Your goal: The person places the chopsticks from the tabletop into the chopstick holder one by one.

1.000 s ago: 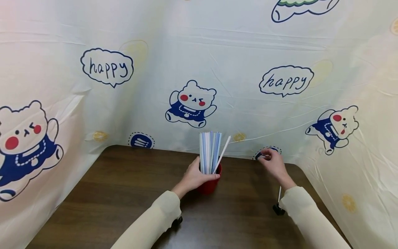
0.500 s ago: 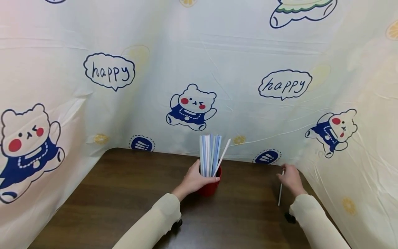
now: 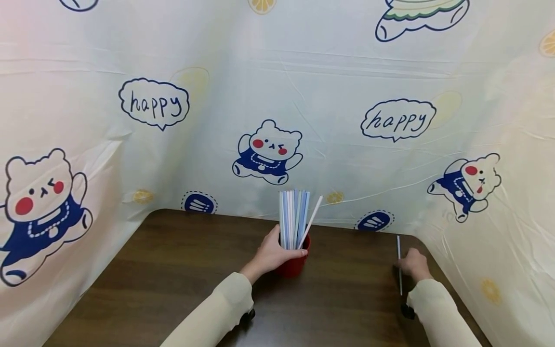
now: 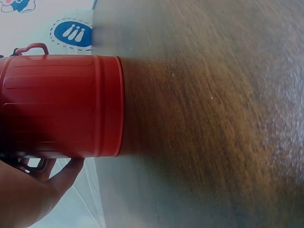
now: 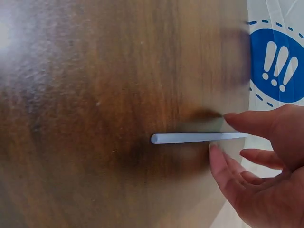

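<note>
In the head view my left hand (image 3: 273, 253) holds the red bucket (image 3: 292, 267), thumb across its rim. The left wrist view shows the ribbed side and small loop handles of the red bucket (image 4: 57, 104), with fingers underneath. Blue, white and striped drinking straws (image 3: 292, 219) stand bundled inside, and one white straw (image 3: 310, 221) leans out to the right. A single pale blue drinking straw (image 3: 399, 248) lies on the table at the right. My right hand (image 3: 414, 265) is beside it. In the right wrist view thumb and fingertips flank this straw (image 5: 190, 137), a gap showing on the thumb side.
The dark wooden table (image 3: 173, 270) reaches back to a pale printed curtain (image 3: 334, 72), which also encloses both sides. A black wrist-camera mount (image 3: 407, 311) sits under the right cuff, low over the table.
My right hand has come from the table's back edge, right and nearer, to the lone straw. That straw has turned slightly and shifted right. My left hand keeps its hold on the bucket.
</note>
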The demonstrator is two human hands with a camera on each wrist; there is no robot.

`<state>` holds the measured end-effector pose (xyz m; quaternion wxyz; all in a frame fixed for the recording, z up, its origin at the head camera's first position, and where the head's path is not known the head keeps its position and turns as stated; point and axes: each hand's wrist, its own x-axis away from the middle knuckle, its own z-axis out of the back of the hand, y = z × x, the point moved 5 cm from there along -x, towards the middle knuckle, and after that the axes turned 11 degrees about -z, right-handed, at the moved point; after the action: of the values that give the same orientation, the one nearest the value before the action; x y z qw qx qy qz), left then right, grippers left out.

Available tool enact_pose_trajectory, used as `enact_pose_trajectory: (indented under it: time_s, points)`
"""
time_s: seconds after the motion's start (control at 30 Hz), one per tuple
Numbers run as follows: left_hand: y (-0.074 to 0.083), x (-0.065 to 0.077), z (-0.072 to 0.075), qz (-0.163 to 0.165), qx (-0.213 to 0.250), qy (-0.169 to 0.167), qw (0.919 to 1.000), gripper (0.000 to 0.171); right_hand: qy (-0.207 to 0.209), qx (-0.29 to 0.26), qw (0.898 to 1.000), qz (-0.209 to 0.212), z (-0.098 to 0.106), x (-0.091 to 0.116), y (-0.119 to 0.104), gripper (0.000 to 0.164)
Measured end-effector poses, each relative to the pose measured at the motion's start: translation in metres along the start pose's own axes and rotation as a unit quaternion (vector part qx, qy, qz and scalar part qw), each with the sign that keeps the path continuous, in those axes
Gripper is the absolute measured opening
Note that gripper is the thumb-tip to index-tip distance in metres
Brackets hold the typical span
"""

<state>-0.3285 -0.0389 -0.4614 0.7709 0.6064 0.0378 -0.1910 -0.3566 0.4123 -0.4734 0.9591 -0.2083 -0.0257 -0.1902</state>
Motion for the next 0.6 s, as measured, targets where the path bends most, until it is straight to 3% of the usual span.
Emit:
enact_pose_trajectory:
  time_s: [0.23, 0.6]
  points:
    - [-0.001, 0.000, -0.001, 0.000, -0.006, -0.003, 1.0000, 0.093, -0.033, -0.066, 0.997, -0.033, -0.001, 0.003, -0.004, 0.014]
    - [-0.001, -0.001, 0.000, 0.002, -0.003, -0.002, 1.0000, 0.092, -0.093, -0.122, 0.983, -0.098, -0.005, 0.005, -0.022, 0.013]
